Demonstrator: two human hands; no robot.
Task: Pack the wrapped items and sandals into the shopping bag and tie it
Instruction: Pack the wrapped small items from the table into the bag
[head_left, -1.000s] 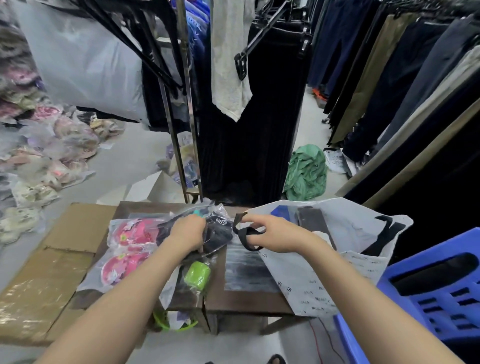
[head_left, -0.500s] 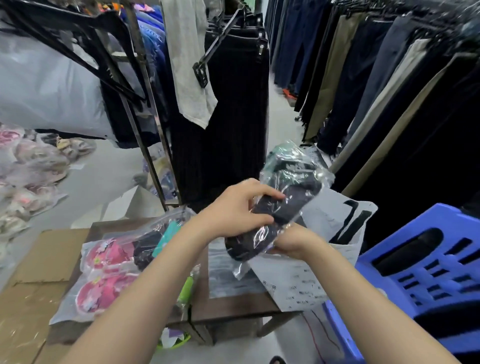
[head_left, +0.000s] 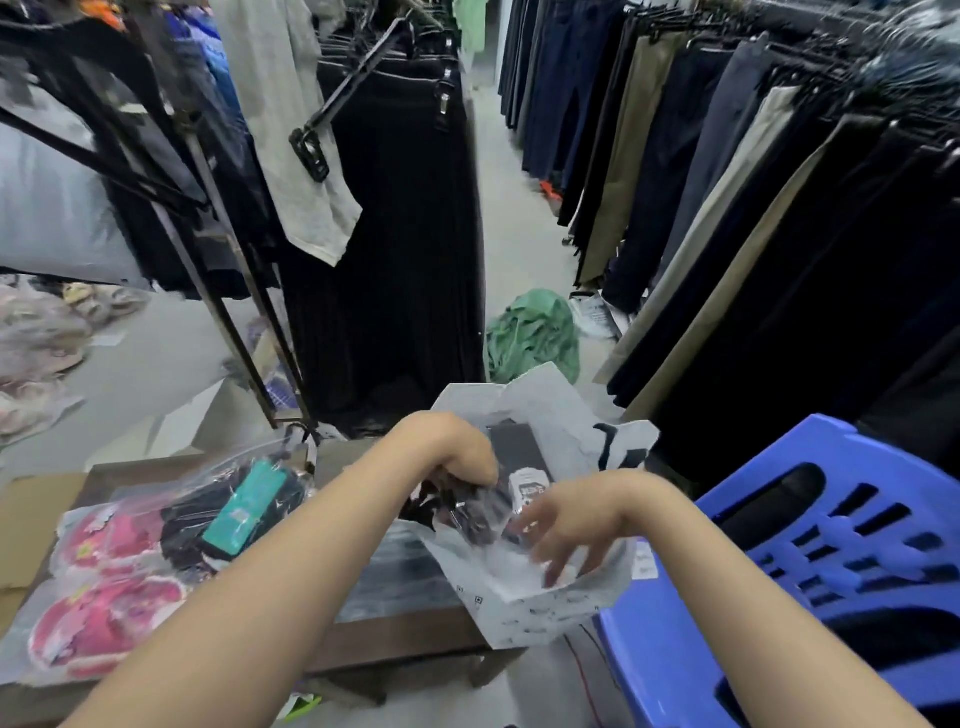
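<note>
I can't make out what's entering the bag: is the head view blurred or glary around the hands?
Head view: motion blur smears the right hand and the clear-wrapped dark item under the left hand; its plastic glints faintly; the wide lens bows the hanging trousers at the edges.

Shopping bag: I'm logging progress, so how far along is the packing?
Done: nothing clearly finished; whatever else the bag holds is hidden. In hand: the left hand pushes a dark wrapped packet into the white shopping bag, the right hand spread at its mouth. Left: the pink sandals and a packet with a teal tag lie on the table; the bag is untied.
</note>
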